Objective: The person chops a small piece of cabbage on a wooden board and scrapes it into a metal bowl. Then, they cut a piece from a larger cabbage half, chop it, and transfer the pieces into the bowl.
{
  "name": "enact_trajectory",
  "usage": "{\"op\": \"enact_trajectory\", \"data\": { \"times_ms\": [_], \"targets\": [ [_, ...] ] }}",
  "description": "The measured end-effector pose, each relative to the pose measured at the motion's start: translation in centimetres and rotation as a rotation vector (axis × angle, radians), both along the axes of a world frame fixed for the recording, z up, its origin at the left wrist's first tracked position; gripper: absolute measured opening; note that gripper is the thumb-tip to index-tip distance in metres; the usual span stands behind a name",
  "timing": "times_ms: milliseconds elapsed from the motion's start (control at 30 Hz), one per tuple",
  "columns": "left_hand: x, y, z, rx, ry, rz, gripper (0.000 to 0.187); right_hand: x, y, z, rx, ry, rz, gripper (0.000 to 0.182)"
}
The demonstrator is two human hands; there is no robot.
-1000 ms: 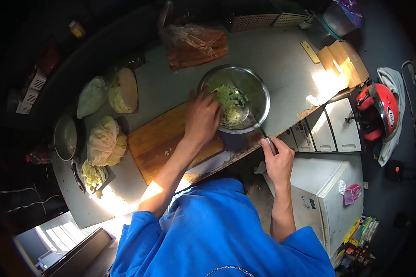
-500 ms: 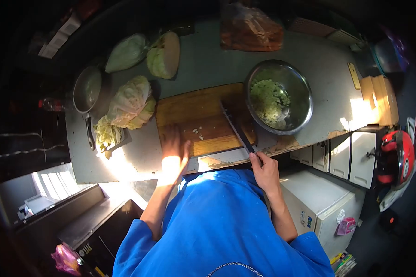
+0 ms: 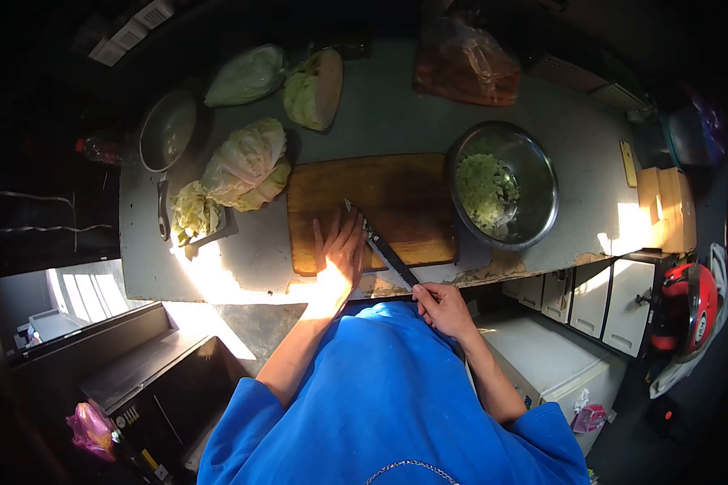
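My right hand [image 3: 443,309] is closed around the handle of a kitchen knife [image 3: 391,257], whose dark blade points up and left, low over a wooden cutting board [image 3: 388,182]. Stretched out over the board's front left part, my left hand [image 3: 340,246] has its fingertips right beside the blade near its tip. Small pale chopped bits [image 3: 370,234] lie along the blade by these fingers. At the board's right end stands a steel bowl [image 3: 547,194] with chopped cabbage [image 3: 485,190] inside.
Left of the board lie a cabbage [image 3: 247,166] and loose leaves [image 3: 194,212], beside a pan [image 3: 168,133]. A cut cabbage [image 3: 314,90], a wrapped pale bundle [image 3: 247,77] and a plastic bag [image 3: 467,69] sit at the back. A wooden block [image 3: 665,210] stands far right.
The knife has swung left across the board, and my left hand has moved right to meet it. Pale bits that lay on the board are now by the blade. The view has shifted slightly.
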State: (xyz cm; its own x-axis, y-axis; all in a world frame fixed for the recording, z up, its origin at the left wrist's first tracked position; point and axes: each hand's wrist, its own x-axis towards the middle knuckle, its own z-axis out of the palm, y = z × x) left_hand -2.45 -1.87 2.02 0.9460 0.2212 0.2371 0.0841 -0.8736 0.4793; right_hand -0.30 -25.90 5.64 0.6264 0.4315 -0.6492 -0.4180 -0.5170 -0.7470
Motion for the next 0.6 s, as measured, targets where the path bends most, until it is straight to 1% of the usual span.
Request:
{"op": "enact_trajectory", "data": {
  "times_ms": [67,100,200,267,300,367,400,467,500,533,600],
  "targets": [
    [1.4,-0.5,1.2,-0.026,-0.027,-0.025,0.037,0.3,-0.5,1.2,0.042,0.002,-0.073,0.043],
    [2.3,-0.8,2.1,0.000,-0.037,-0.044,0.037,0.6,-0.8,2.1,0.036,-0.010,-0.093,0.043],
    [5.4,-2.2,5.9,0.020,-0.105,-0.136,0.037,1.2,-2.3,5.6,0.033,-0.029,-0.213,0.041],
    [7.9,-3.8,8.5,0.010,-0.198,-0.210,0.037,1.6,-3.6,8.0,0.038,-0.187,-0.294,0.039],
    [9.2,-4.7,9.4,0.000,-0.209,-0.236,0.037,1.8,-4.4,9.2,-0.028,-0.251,-0.348,0.034],
    [11.6,-6.4,10.7,-0.022,-0.332,-0.371,0.033,1.9,-5.7,10.3,-0.212,-0.635,-0.440,0.031],
    [12.6,-7.0,10.4,-0.025,-0.341,-0.388,0.033,2.5,-5.8,11.4,-0.280,-0.812,-0.458,0.031],
    [14.2,-8.3,9.5,-0.215,-0.186,-0.491,0.028,3.1,-7.4,11.4,-0.412,-0.820,-0.451,0.031],
    [14.4,-8.6,9.7,-0.215,-0.194,-0.509,0.028,3.2,-8.0,11.6,-0.485,-0.812,-0.445,0.030],
    [14.6,-8.7,9.9,-0.200,-0.146,-0.498,0.025,3.5,-8.5,11.5,-0.491,-0.820,-0.461,0.030],
    [14.7,-9.5,10.0,-0.188,-0.091,-0.498,0.023,3.3,-9.3,10.7,-0.435,-0.914,-0.527,0.031]
  ]
}}
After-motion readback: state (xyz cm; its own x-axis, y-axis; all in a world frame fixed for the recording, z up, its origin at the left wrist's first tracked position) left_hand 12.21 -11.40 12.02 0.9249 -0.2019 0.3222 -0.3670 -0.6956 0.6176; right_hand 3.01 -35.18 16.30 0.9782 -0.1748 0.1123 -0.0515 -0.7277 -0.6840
